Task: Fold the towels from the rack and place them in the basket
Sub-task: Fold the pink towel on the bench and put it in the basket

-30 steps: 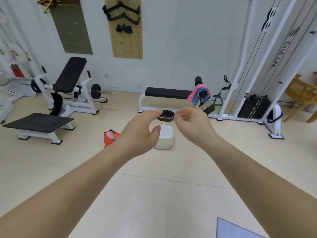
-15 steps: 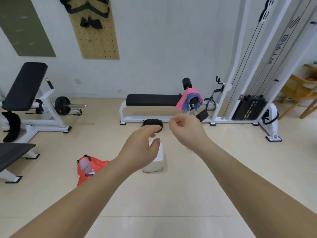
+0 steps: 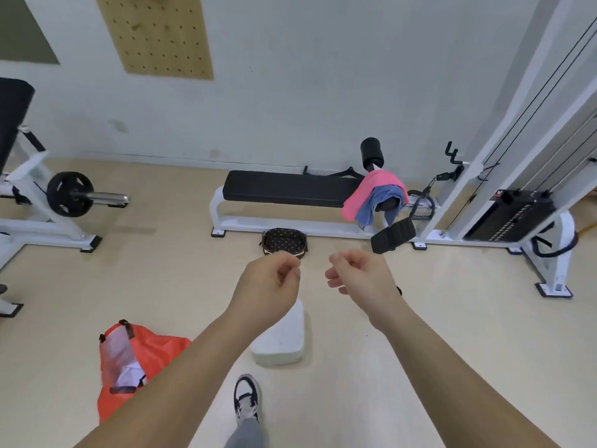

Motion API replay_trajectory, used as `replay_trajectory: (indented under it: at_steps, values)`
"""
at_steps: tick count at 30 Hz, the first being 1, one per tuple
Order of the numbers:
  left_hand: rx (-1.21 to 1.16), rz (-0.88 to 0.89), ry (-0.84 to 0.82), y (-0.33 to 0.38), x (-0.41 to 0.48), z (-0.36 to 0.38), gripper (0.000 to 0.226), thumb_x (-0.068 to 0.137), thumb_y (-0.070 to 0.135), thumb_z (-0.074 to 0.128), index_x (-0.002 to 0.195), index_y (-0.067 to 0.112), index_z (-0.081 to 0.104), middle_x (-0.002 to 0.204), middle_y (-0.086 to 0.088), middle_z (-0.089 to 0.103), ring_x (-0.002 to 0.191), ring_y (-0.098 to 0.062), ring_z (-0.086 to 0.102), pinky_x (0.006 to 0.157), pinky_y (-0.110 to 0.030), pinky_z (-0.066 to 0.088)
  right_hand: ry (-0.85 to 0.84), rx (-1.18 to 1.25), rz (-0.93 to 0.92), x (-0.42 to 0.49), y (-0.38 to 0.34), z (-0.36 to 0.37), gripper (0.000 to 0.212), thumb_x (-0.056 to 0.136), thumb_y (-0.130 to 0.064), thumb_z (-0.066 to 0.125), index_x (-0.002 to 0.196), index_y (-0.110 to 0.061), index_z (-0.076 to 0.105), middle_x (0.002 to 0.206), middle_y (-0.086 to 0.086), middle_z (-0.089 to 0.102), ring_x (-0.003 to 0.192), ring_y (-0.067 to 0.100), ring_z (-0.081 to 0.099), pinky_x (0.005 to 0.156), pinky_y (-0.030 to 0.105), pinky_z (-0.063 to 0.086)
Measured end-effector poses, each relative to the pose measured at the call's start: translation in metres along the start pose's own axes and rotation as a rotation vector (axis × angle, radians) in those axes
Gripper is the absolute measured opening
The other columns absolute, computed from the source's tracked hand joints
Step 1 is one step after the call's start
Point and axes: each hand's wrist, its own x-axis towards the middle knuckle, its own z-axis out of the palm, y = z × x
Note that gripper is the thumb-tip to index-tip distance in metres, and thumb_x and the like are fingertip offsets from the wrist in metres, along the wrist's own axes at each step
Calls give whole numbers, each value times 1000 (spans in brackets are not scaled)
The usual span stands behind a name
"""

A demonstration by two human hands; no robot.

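Observation:
A pink towel (image 3: 368, 190) and a blue towel (image 3: 376, 202) hang over the right end of a black padded bench (image 3: 287, 188) by the far wall. A small dark dotted basket (image 3: 284, 241) sits on the floor in front of that bench. My left hand (image 3: 269, 286) and my right hand (image 3: 360, 276) are held out side by side in mid-air, just short of the basket. Both hands have their fingers curled in and hold nothing.
A white block (image 3: 281, 337) lies on the floor under my left wrist, an orange bag (image 3: 129, 357) to its left. A cable machine (image 3: 517, 205) stands at the right, a barbell rack (image 3: 64, 198) at the left. My shoe (image 3: 246, 397) steps forward.
The view has closed in on the bench and tilted down. The basket, bench and towels look larger and nearer. My hands have drawn slightly apart.

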Motion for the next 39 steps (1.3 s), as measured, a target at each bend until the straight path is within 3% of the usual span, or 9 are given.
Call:
replay_trajectory:
  at_steps: [4, 7, 12, 22, 25, 28, 32, 35, 39]
  values:
    - [26, 24, -76, -15, 134, 8, 16, 97, 19, 61, 86, 26, 69, 68, 15, 65, 58, -4, 54, 60, -22, 48, 59, -37, 29, 130, -17, 5, 22, 97, -22, 60, 87, -5, 71, 69, 9, 68, 58, 15, 60, 59, 27, 51]
    - [57, 35, -140, -14, 221, 15, 13, 97, 17, 60, 90, 24, 70, 72, 12, 68, 64, -10, 60, 63, -23, 50, 76, -143, -6, 207, -31, -2, 26, 96, -26, 58, 82, -7, 68, 76, 16, 69, 61, 14, 57, 60, 34, 49]
    - [188, 102, -277, 5, 364, 49, 12, 97, 19, 59, 97, 25, 70, 86, 13, 70, 82, -5, 64, 75, -21, 52, 139, -505, -95, 328, -48, -39, 26, 96, -33, 54, 74, -22, 61, 65, -2, 61, 66, 19, 57, 62, 38, 51]
    - [286, 125, -343, 0, 644, 216, 14, 97, 17, 57, 99, 16, 70, 93, 5, 68, 86, -13, 62, 82, -36, 53, 56, -374, 24, 642, 10, -125, 38, 98, -23, 52, 61, -29, 47, 51, -17, 52, 51, 8, 43, 52, 32, 36]
    - [315, 98, -379, -8, 702, 263, 18, 94, 20, 53, 98, 12, 68, 96, 1, 67, 89, -17, 62, 82, -41, 53, 76, -405, 111, 712, 35, -153, 22, 98, -28, 51, 80, -24, 63, 64, -3, 62, 63, 23, 60, 60, 39, 50]
    - [321, 87, -433, -19, 754, 306, 16, 91, 25, 51, 94, 21, 66, 93, 7, 64, 86, -14, 61, 79, -39, 53, 121, -385, 175, 768, 62, -174, 17, 99, -31, 50, 94, -32, 65, 74, -6, 64, 72, 18, 62, 62, 28, 49]
    - [334, 122, -519, -43, 818, 370, 13, 90, 17, 56, 85, 26, 63, 85, 5, 59, 78, -17, 57, 70, -37, 52, 188, -362, 165, 827, 110, -180, 34, 101, -21, 51, 133, -22, 63, 120, -5, 68, 105, 14, 63, 85, 23, 44]
    - [252, 203, -569, -79, 854, 424, 24, 92, 14, 56, 79, 35, 56, 76, 12, 48, 76, -15, 51, 63, -23, 42, 305, -489, 87, 867, 164, -166, 35, 97, -22, 51, 127, -17, 67, 126, 2, 64, 116, 21, 58, 95, 30, 45]
    - [134, 316, -630, -141, 879, 483, 30, 92, 23, 57, 118, 35, 63, 101, 23, 57, 95, -2, 59, 81, -23, 51, 445, -635, 30, 904, 240, -135, 26, 91, -25, 58, 114, -21, 71, 116, -1, 65, 108, 23, 59, 93, 39, 47]
